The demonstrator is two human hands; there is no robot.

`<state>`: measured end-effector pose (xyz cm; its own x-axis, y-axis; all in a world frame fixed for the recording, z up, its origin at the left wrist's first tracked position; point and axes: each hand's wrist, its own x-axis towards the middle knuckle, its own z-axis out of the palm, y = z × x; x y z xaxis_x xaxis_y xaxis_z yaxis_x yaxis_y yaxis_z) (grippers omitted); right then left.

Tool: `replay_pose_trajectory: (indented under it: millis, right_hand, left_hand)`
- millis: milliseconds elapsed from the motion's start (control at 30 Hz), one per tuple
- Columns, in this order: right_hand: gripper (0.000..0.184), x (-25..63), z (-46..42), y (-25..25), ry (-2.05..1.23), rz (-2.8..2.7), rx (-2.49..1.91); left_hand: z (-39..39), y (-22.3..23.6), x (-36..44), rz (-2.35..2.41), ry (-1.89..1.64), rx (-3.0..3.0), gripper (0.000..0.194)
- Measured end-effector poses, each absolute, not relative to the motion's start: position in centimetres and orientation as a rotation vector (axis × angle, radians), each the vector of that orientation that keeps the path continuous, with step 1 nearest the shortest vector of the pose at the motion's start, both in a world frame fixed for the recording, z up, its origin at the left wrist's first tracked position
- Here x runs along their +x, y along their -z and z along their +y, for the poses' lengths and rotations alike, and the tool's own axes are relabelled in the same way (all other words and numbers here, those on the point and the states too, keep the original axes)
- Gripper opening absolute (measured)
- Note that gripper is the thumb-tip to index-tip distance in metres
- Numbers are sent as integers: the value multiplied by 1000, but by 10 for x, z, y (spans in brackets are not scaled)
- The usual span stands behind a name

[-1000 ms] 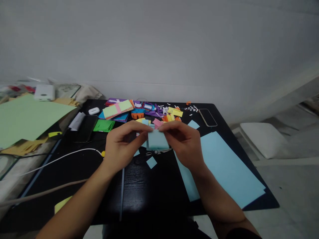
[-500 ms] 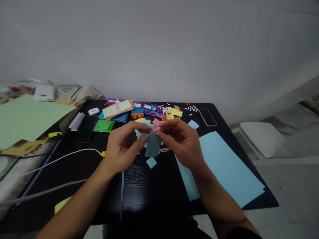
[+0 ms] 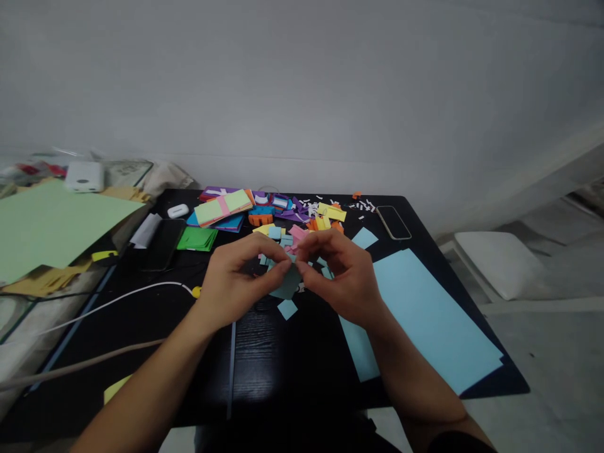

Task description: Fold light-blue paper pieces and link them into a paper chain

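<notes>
A small piece of light blue paper hangs between my hands, pinched along its upper edge. My left hand grips it with thumb and forefinger. On the other side, the thumb and forefinger of my right hand close on the same piece, their tips almost touching the left ones. Just below lies a small blue paper square on the black table. Beyond the fingertips sit pink paper pieces and several blue scraps, partly hidden by my hands.
Large blue sheets lie at right, below a phone. Green paper, a strapped paper stack, a dark phone and a white case are at left. A white cable crosses the table's left side.
My hands have come closer together and slightly lower. The blue paper between them has tilted and shows less of its face. The things on the table have stayed put.
</notes>
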<state>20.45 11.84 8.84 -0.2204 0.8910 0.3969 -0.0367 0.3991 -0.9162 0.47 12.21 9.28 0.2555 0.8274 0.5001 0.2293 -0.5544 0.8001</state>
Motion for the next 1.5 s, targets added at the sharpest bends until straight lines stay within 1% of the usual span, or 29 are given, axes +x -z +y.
replay_pose_trajectory:
  millis: [200,333,467,667,833,933,1067,1333,1500]
  right_hand:
    - [18,216,126,-92,-975,-1515,-854]
    - [13,212,124,-94,-986,-1595,-815]
    - [1,207,122,-95,-862,-1708,-839]
    - [6,212,123,-97,-855,-1791,-881]
    - [8,212,125,-96,-1009,-1646,-945]
    - [14,211,127,-95,-1079,-1593,-955]
    - [26,210,127,-94,-1100,-1587,-989]
    - [20,209,126,-92,-1148,-1555,-983]
    - [22,210,127,-93,-1140,-1551,-1007]
  left_hand:
    - [123,-93,-2,1091,-1487,1828,6]
    - [124,-90,2,1084,-1422,1834,5]
    - [124,-92,5,1053,-1311,1879,5]
    - [125,-99,2,1025,-1194,2063,7]
    - [129,-98,-4,1055,-1190,1982,8]
    - [130,-96,-5,1088,-1198,1925,8]
    - [130,-95,-3,1153,-1242,1884,7]
    - [130,-96,-1,1082,-1183,1902,10]
    - [132,-95,-2,1088,-1187,1879,12]
